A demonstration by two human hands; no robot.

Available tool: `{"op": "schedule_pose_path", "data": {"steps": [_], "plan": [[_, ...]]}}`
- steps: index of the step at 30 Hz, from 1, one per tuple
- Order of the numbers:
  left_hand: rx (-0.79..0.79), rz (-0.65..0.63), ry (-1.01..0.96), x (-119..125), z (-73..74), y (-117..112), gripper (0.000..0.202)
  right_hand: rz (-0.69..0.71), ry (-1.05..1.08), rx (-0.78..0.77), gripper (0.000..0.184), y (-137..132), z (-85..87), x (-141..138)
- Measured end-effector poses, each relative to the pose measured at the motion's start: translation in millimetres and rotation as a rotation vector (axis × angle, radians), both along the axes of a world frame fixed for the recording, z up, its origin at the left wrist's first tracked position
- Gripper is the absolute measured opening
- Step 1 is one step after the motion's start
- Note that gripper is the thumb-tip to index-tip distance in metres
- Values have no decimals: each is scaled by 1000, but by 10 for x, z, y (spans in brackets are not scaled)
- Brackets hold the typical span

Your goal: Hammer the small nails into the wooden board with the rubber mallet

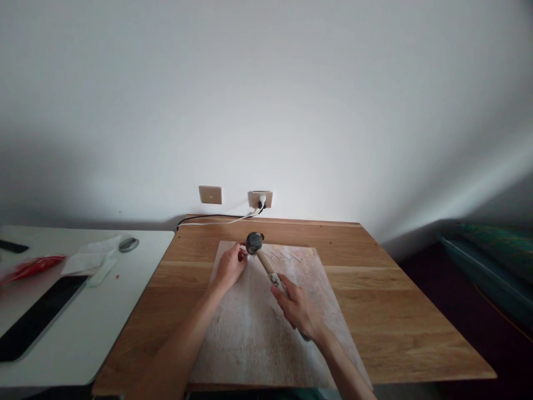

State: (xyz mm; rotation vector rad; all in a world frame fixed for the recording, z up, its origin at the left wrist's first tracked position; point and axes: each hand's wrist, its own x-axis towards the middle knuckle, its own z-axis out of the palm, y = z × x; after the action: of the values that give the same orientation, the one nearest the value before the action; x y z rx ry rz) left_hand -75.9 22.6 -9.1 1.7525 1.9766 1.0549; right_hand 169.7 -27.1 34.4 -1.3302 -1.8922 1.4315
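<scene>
My right hand (297, 307) grips the wooden handle of a hammer (261, 256); its dark round head sits near the far edge of a pale worn board (250, 328). My left hand (230, 266) rests on the board just left of the hammer head, fingertips pinched together next to it. Whatever the fingertips pinch is too small to make out. A row of small nails (287, 256) stands in the board to the right of the hammer head.
The board lies on a wooden table (395, 311) against a white wall with a switch (210, 194) and a socket with a white plug (260, 199). A white desk (95, 322) at left carries a dark tablet (37, 316), papers and a red packet.
</scene>
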Motion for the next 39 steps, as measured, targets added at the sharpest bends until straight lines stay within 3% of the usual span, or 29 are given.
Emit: {"op": "schedule_pose_path", "data": {"steps": [16,31,39], "plan": [[-14,2,3,-27,-70,35,43,6,-57,-4,35,-12,-12,-24],[-20,36,-11,-29,-33,23,41,11,-83,3,39,-64,78,-55],[-26,29,6,-27,-21,4,42,1,-71,11,39,-71,32,-119]]}}
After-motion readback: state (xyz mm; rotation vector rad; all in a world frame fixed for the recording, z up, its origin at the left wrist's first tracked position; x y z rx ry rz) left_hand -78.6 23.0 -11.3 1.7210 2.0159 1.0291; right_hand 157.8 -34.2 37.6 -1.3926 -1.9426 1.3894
